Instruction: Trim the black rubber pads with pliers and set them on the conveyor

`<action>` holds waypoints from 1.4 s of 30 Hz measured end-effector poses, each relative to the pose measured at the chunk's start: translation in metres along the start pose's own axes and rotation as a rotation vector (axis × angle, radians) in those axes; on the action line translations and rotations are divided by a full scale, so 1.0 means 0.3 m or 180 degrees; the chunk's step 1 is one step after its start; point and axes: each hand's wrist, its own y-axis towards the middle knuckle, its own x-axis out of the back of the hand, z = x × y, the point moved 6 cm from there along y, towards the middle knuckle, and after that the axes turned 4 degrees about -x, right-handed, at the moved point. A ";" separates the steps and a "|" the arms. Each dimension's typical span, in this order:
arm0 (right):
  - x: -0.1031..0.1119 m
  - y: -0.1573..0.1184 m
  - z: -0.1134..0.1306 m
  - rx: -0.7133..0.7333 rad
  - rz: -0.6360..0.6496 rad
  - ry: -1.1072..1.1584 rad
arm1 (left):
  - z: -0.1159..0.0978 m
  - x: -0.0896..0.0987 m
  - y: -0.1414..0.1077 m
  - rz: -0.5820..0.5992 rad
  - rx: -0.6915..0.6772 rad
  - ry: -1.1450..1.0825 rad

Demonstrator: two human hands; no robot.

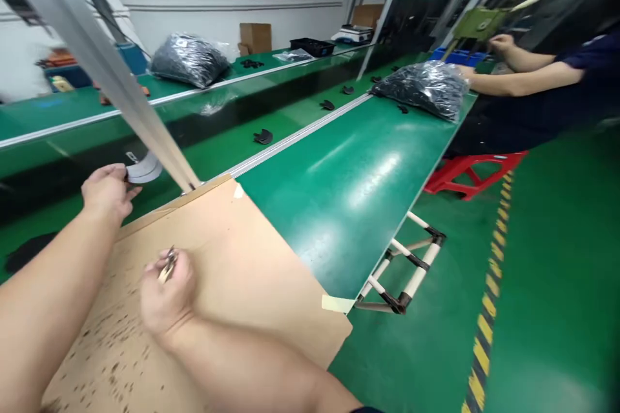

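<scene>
My left hand (107,192) is closed on the edge of a curved, shiny grey-black part (146,169), held out over the green conveyor belt (213,148). My right hand (168,293) is wrapped round a small pointed metal tool (167,264), much of it hidden by the fingers. That hand is just above a sheet of brown cardboard (252,277), which is strewn with small dark specks at its lower left. Several dark curved pieces lie on the belt, the closest being a black curved piece (263,137).
A metal post (121,77) rises beside my left hand. Beyond the cardboard, a green tabletop (349,181) carries a full plastic bag (426,87). A co-worker's arms (523,77) are at the far right, above a red stool (469,174). Another bag (188,58) sits on the back shelf.
</scene>
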 end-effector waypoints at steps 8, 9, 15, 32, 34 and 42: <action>-0.033 -0.023 0.052 0.0667 0.1101 -0.0382 | 0.043 0.525 -0.366 0.0092 0.1174 -0.1260; -0.038 -0.031 0.063 0.0853 0.1232 -0.0524 | 0.074 0.572 -0.423 0.0128 0.1354 -0.1385; -0.049 -0.101 0.114 0.1690 0.2179 -0.1120 | 0.228 0.720 -0.689 0.0322 0.1669 -0.2202; -0.042 -0.231 0.137 0.2835 0.3182 -0.1531 | 0.269 0.745 -0.694 0.0321 0.0743 -0.2559; -0.042 -0.227 0.133 0.2835 0.3172 -0.1591 | 0.273 0.746 -0.691 0.0276 0.0730 -0.2567; -0.042 -0.229 0.139 0.2964 0.3188 -0.1756 | 0.268 0.744 -0.697 0.0270 0.0808 -0.2447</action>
